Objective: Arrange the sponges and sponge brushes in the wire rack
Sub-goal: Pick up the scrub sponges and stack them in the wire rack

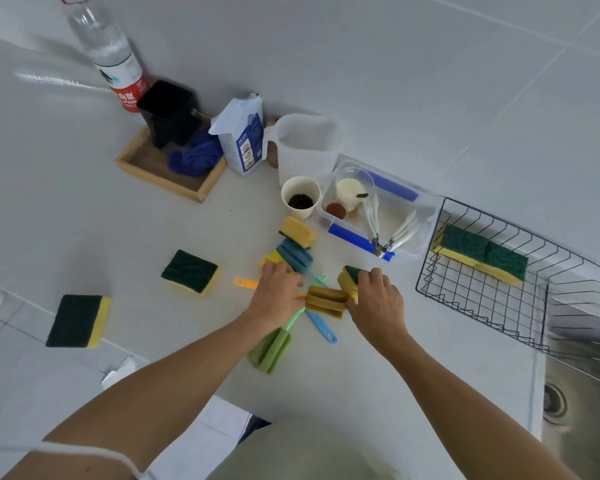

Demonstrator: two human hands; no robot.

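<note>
The black wire rack [492, 303] stands at the right over the sink edge, with two green-and-yellow sponges [482, 252] lying side by side inside. My right hand [378, 299] grips a green-and-yellow sponge [349, 280] at the counter's middle. My left hand [278, 292] rests on the crossed brush handles, next to the brown sponge brush [326, 301]. A blue sponge brush [295, 254], a green sponge brush [271, 351] and a blue handle [321, 327] lie around it. Three more sponges [190, 271], [78, 321], [298, 231] lie loose.
A clear plastic box [413, 216] with utensils sits left of the rack. A paper cup [300, 197], a jug [307, 147], a carton [241, 136], a wooden tray [163, 174] and a bottle [110, 53] stand behind. The steel sink [582, 410] lies at the right.
</note>
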